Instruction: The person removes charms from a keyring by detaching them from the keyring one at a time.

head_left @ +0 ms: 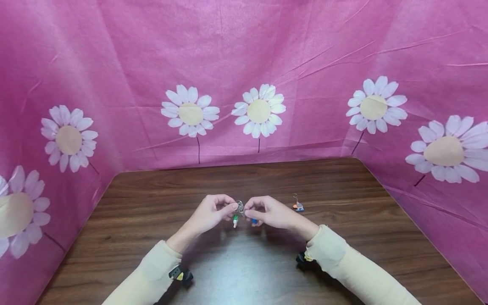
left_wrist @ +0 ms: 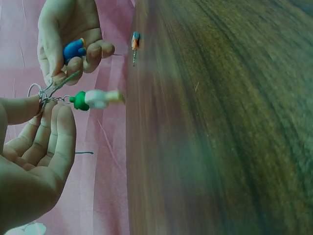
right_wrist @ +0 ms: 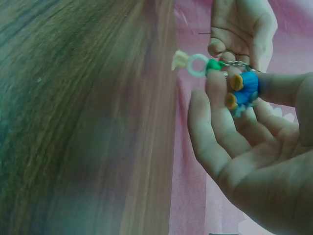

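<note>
Above the table, my left hand [head_left: 213, 212] pinches a bunch of metal key rings [head_left: 239, 206] between thumb and fingers. A keychain charm [left_wrist: 90, 100], green at the top with a white body and a pale yellow end, hangs from them by a short chain. Close beside it, my right hand [head_left: 268, 212] pinches a blue charm keychain [right_wrist: 247, 88] with orange feet at its ring end, thumb against the fingers. In the left wrist view this blue charm [left_wrist: 74, 50] lies against the right fingers. The right fingertips meet the rings, and they partly hide where the two keychains join.
Another small keychain [head_left: 298, 206], orange, grey and blue with a chain, lies on the brown wooden table [head_left: 160, 190] to the right of the right hand. Pink cloth [head_left: 312, 38] with white daisies surrounds the table on three sides. Black wrist cameras [head_left: 183, 276] sit below the sleeves.
</note>
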The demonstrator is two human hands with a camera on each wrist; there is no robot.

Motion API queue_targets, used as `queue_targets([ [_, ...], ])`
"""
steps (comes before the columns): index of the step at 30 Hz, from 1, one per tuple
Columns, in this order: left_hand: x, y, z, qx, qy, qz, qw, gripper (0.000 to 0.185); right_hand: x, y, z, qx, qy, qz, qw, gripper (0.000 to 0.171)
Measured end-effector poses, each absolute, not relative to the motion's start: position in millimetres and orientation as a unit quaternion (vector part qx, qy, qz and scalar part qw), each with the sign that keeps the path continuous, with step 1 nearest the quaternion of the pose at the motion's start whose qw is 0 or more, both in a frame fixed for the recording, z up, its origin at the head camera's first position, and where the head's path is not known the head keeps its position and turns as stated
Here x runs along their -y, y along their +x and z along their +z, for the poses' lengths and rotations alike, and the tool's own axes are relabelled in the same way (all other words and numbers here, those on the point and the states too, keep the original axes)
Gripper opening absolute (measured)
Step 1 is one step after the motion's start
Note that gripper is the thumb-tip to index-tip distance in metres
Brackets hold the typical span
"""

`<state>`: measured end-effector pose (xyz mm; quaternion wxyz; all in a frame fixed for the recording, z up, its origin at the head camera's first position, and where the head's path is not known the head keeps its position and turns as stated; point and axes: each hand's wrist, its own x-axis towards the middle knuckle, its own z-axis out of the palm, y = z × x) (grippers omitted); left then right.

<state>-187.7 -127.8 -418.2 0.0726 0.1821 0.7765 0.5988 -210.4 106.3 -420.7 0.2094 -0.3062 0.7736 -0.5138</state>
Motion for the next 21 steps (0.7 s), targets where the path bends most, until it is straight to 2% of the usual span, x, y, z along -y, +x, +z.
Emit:
queue_targets([
  [4,128.1,-186.7,-418.5,-0.783,0.187,0.589,0.074,0.019,-107.9,-210.7,-420.3,-0.744,-0.307,-0.532,0.262,0.020],
  [11,130.8,-185.2,-419.2,-0.815,0.201,0.539,0.067,0.015,-109.7,-208.3,-423.4,-0.731,-0.298,-0.539,0.294,0.026],
  [15,131.2,-185.9,-416.2,-0.839,0.223,0.494,0.048,0.012,-108.6,-207.2,-425.0,-0.739,-0.287,-0.536,0.289,0.029],
  [21,129.9,-186.7,-413.1,-0.854,0.232,0.464,0.037,0.013,-103.0,-205.3,-422.9,-0.756,-0.279,-0.537,0.251,0.028],
])
